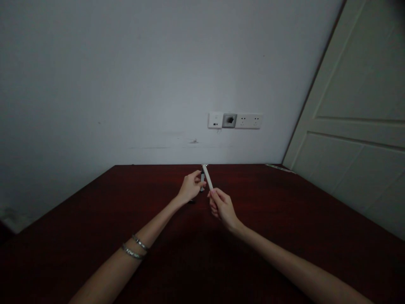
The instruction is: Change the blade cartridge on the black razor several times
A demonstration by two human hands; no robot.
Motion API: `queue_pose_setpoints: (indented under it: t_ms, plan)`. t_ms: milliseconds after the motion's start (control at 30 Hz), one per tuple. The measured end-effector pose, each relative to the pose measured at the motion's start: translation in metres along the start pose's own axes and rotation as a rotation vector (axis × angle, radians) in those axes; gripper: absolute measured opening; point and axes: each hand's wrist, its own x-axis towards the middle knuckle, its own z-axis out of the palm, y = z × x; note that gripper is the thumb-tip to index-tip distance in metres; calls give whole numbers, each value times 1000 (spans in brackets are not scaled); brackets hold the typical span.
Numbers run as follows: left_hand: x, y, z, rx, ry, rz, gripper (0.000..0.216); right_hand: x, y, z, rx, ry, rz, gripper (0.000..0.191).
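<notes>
My right hand (223,207) is closed around the lower end of a slim white stick (207,177), which points up and slightly left toward the wall. At its far tip is a small pale crosswise part, too small to make out. My left hand (191,185) is closed, with thumb and fingers at a small grey, dark-topped piece (202,179) just left of the stick. What kind of thing either one is, I cannot tell. A small dark object (191,201) lies on the table below my left wrist, partly hidden.
The dark red table (268,219) runs back to a pale wall (142,84). Sockets and switches (249,121) are set in the wall. A panelled door (357,126) stands at the right. A thin strip (280,168) lies at the table's back right edge.
</notes>
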Motion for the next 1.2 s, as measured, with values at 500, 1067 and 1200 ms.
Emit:
queue_pose_setpoints:
  t_ms: [500,1067,1200]
  plan:
    - [-5,18,-11,-77,-196,-326,14,45,-76,-61,-488,-89,-254,25]
    - [-17,13,-9,-88,-209,-380,13,62,-91,-87,-789,-222,-200,15]
    - [-17,15,-6,-70,-209,-380,11,57,-91,-76,-763,-228,-221,16]
